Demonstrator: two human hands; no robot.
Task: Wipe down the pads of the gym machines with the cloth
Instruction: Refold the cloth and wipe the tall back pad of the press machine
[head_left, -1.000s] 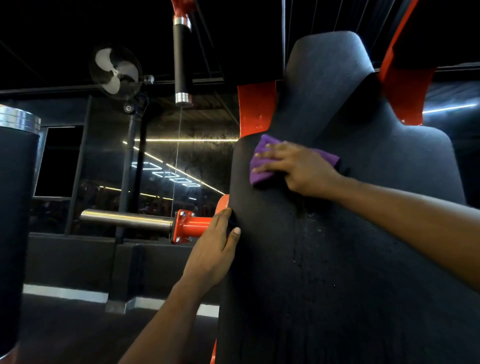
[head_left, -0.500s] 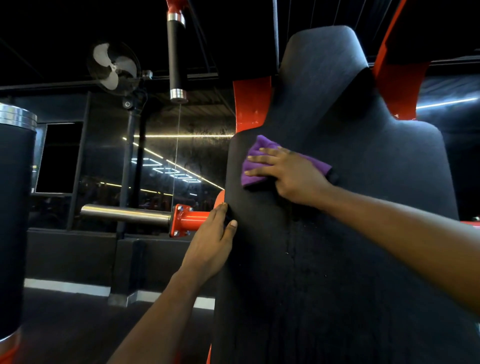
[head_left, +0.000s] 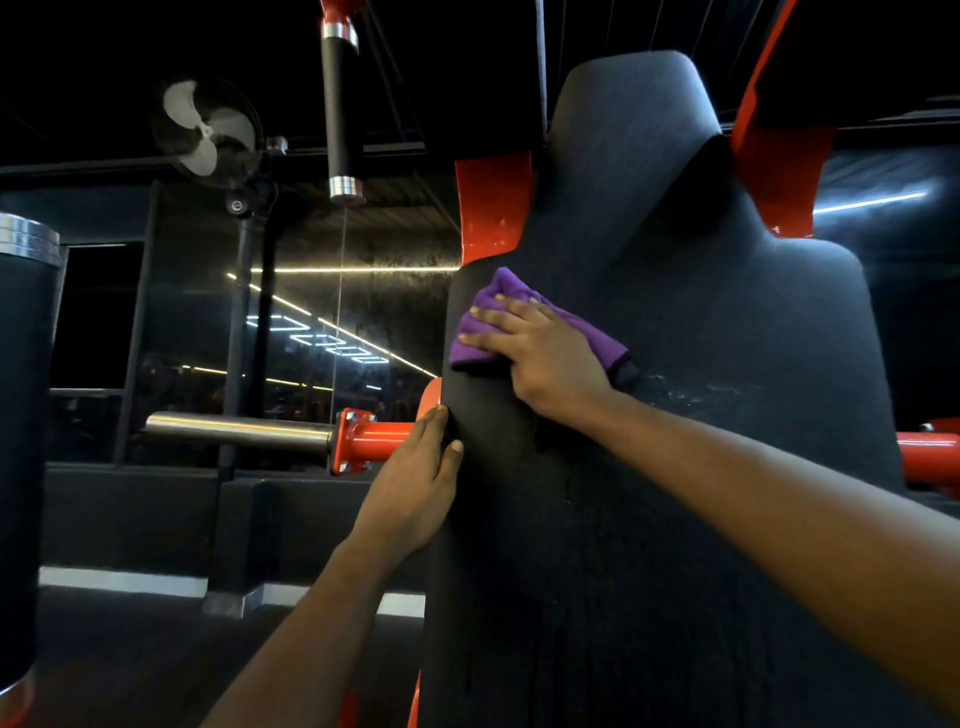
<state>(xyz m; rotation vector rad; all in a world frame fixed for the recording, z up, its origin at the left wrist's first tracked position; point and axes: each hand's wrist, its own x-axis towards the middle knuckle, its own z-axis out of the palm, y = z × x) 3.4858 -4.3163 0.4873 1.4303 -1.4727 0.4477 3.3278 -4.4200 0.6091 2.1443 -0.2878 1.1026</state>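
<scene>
The tall black back pad fills the right half of the view. It stands upright, narrow at its top and broad below the shoulders, with an orange frame showing behind it on both sides. A patch of pale streaks marks the pad's face just right of the wrist.

The right forearm comes in from the lower right and rises across the pad's face. The left forearm comes up from the bottom centre to the pad's left edge.

The right hand lies flat on the upper left of the pad, fingers straight and slightly spread, pointing left, pressing the cloth down. The left hand grips the pad's left edge lower down, with the thumb on the front face and the fingers curled round behind the edge.

The purple cloth sits under the right hand, against the pad. It sticks out above and beyond the fingertips and behind the knuckles, and is well above the left hand.

A steel bar juts left from an orange flange just beside the left hand.
</scene>
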